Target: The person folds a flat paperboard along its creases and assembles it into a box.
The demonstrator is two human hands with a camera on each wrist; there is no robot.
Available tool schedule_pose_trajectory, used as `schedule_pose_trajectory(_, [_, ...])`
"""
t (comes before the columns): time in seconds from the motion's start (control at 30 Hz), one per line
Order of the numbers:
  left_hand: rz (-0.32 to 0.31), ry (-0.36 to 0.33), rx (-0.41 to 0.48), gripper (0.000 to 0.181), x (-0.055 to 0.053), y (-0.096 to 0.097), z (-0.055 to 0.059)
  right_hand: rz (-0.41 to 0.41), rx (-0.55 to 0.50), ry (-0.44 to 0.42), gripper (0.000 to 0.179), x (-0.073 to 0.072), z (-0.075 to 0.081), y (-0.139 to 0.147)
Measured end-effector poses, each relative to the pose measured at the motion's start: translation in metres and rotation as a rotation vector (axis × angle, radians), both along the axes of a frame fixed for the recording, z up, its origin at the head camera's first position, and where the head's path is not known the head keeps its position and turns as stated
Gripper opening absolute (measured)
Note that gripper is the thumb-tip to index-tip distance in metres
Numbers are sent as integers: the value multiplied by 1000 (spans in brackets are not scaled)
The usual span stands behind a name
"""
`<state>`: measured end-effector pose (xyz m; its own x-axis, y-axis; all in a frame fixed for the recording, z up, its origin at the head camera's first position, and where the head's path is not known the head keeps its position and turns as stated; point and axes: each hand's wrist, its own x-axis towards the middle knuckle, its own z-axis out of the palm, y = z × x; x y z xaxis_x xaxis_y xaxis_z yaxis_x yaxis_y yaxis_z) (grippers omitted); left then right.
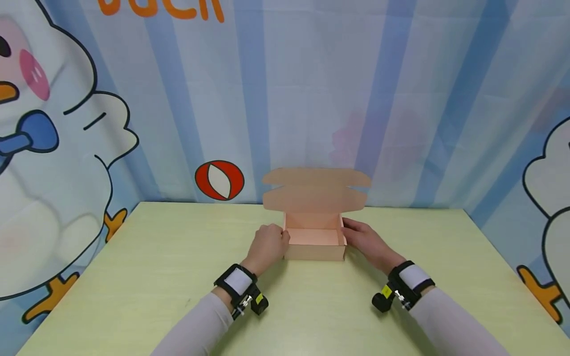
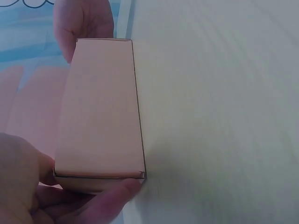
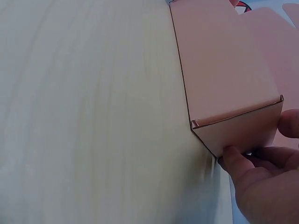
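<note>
A small light-brown cardboard box (image 1: pixel 314 252) stands on the table with its lid (image 1: pixel 314 199) raised at the back. The lid's side and front flaps spread outward, and the inside holds nothing. My left hand (image 1: pixel 268 243) grips the left end of the box, fingers curled at its wall. At the opposite end, my right hand (image 1: pixel 367 242) holds the right wall near the back corner. The left wrist view shows the left fingers (image 2: pixel 100 205) along the bottom of the end panel. In the right wrist view, right fingertips (image 3: pixel 233 158) press the other end panel.
The pale wooden table (image 1: pixel 187 257) reaches back to a blue striped curtain (image 1: pixel 307 89). Printed on the cloth are duck figures and a red and white ball (image 1: pixel 219 180). A strapped camera sits on each wrist, low over the tabletop.
</note>
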<state>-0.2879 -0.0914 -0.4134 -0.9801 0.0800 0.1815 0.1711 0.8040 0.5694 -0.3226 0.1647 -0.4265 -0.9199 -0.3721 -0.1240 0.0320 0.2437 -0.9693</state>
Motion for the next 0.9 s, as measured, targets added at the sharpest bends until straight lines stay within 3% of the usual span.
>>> schedule_pose_trajectory(0.4, [31,-35,-8,47,-8,3,-2,-28,3,-11,60,-4,0,1])
schedule_pose_trajectory(0.6, [42,-101,22,41,-9,2,-1,-32,24,-3,61,-5,-2,2])
schedule_pose_trajectory(0.73, [31,-128,57,42,-7,-3,-1,-26,33,4,62,-4,-7,4])
schedule_pose_trajectory(0.9, [39,-106,77,50,-10,-19,2,-28,94,77,65,0,-2,14])
